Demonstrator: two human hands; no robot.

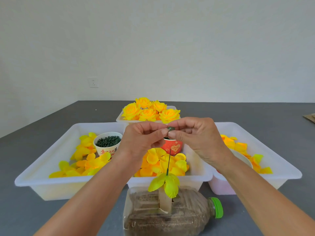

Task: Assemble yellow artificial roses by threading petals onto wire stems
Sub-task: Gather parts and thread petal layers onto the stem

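Observation:
My left hand (141, 138) and my right hand (192, 133) meet above the middle tray, and both pinch a small dark green piece (171, 128) between their fingertips. Below them a thin wire stem (168, 163) stands upright from a plastic bottle (170, 213) filled with brown sand, lying on its side. A yellow-green petal layer (167, 183) sits low on the stem. Loose yellow petals (160, 163) fill the middle tray (197, 178). Finished yellow roses (150, 110) are heaped in the far tray.
The left white tray (44, 160) holds yellow petals and a paper cup of dark green pieces (107, 142). A red cup (173, 146) stands behind my hands. The right tray (279, 160) holds orange-yellow petals and a white bowl. The table is grey.

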